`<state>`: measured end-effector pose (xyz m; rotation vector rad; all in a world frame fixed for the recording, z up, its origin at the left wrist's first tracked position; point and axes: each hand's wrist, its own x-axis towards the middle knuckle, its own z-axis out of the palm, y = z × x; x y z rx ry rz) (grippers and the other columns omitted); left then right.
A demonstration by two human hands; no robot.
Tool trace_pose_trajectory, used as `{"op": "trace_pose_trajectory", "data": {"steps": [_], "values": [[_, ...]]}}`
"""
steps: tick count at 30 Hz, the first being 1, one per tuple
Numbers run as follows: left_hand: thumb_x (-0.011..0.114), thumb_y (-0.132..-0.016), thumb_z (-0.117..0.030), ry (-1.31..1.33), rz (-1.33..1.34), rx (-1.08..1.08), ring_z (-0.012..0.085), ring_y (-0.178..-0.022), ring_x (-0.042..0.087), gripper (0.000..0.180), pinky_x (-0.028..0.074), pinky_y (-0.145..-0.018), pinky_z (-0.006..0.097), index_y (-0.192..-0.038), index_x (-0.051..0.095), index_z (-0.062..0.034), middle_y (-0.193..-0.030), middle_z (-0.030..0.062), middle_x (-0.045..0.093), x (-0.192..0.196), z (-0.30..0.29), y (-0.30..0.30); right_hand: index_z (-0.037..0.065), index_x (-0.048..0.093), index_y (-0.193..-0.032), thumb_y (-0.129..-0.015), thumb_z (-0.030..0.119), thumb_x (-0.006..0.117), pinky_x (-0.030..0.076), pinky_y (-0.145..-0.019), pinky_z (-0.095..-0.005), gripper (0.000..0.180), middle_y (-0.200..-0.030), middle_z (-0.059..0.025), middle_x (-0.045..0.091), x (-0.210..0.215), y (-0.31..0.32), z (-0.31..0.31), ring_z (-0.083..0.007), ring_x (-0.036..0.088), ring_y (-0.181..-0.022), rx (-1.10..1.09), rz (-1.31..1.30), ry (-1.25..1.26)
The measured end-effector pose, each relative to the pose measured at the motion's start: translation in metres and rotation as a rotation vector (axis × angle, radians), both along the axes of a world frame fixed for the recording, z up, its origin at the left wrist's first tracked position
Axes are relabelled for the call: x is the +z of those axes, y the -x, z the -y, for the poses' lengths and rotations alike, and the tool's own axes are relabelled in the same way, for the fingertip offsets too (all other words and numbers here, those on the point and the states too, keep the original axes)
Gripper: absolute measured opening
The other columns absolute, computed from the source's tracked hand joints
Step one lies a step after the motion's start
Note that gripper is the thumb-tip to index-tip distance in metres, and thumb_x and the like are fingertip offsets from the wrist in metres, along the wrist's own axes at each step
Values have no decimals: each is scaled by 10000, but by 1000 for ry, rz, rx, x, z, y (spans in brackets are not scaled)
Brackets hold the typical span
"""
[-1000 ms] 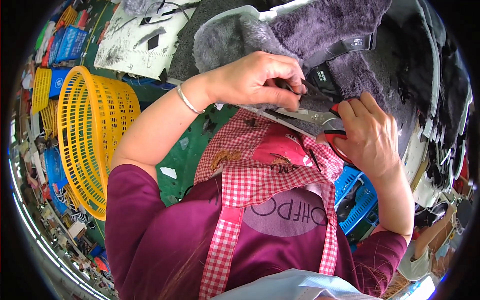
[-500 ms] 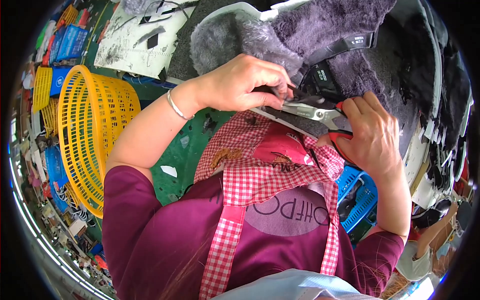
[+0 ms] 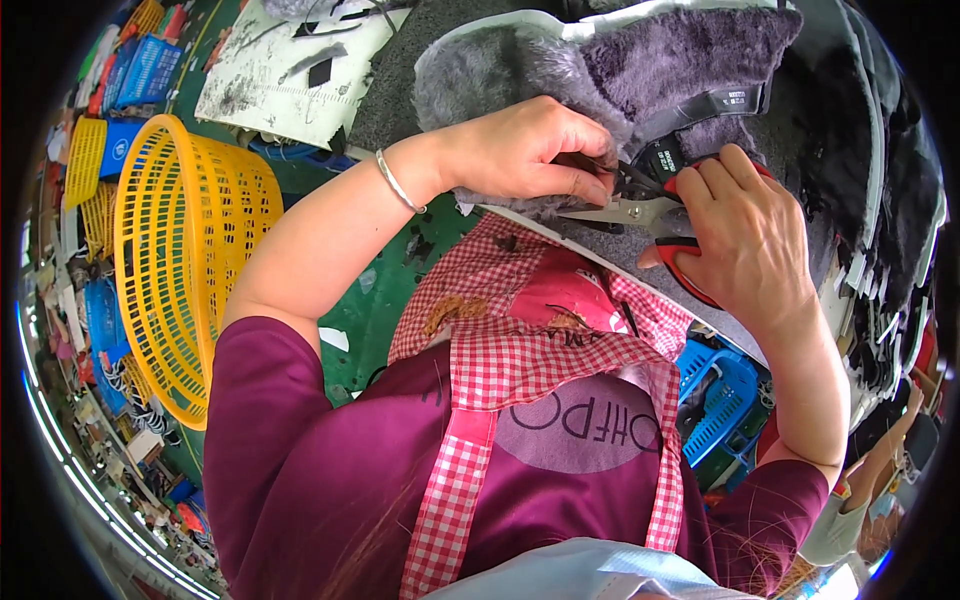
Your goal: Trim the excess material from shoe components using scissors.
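Note:
My right hand (image 3: 745, 235) grips a pair of scissors (image 3: 635, 212) by its red handles. The blades are parted and point left, toward the fingertips of my left hand (image 3: 555, 155). That hand is closed, thumb against fingers, pinching a dark strip of material that shows only partly beside the blades. Just beyond it lies a grey furry piece (image 3: 510, 75) with a pale edge, partly covered by my fingers. Next to it is a darker purple-grey furry piece (image 3: 685, 55) with a black printed band (image 3: 715, 103) along its near side.
A pale stained board (image 3: 290, 85) with black scraps lies at the upper left. A tall yellow basket (image 3: 165, 280) stands on the green floor to my left. Below the table edge sits a blue basket (image 3: 720, 400). Black furry pieces (image 3: 850, 130) hang at the right; another person's arm (image 3: 885, 450) shows beyond.
Both hands and the scissors have shifted a little to the right. The blades have spread wider apart. The furry pieces have also slid slightly right.

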<state>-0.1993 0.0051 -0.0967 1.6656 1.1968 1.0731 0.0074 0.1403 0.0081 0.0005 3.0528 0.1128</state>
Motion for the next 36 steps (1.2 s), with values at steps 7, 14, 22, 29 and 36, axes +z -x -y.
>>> {"op": "trace_pose_trajectory", "data": {"steps": [7,14,22,29,36], "values": [[848,-738,-71,-130,-76,-125,361,-1269,622,267,539,-1018,423,-890,644,9,-1227,162,704,4,10,12,62,636,-927,-559,439,870,546,-769,-358,576,-874,-43,608,-5,-20,-2,-237,596,-926,-79,0,28],[779,-778,10,-199,-144,-97,363,-1275,617,201,545,-1020,423,-887,610,19,-1246,167,684,0,18,9,49,650,-973,-563,449,868,548,-783,-364,613,-902,-53,615,-7,-25,-3,-252,601,-929,-100,5,47],[714,-834,16,-123,-143,-58,328,-1114,683,150,567,-902,386,-865,569,36,-1185,151,675,0,12,3,51,639,-946,-576,452,870,546,-783,-357,593,-898,-50,621,-6,-19,-2,-243,597,-941,-75,-32,35],[722,-828,10,-113,-143,-39,301,-1053,695,164,565,-872,375,-870,565,32,-1191,141,679,1,13,1,76,607,-865,-585,442,864,546,-757,-337,528,-864,-26,618,-11,-13,9,-214,592,-923,-57,-34,-12],[705,-868,17,-92,-31,18,196,-869,634,212,527,-835,302,-1070,641,36,-1009,87,638,0,6,0,86,596,-833,-625,377,823,542,-665,-304,424,-797,-16,586,-16,-16,14,-191,586,-870,-30,-111,-60]]}}
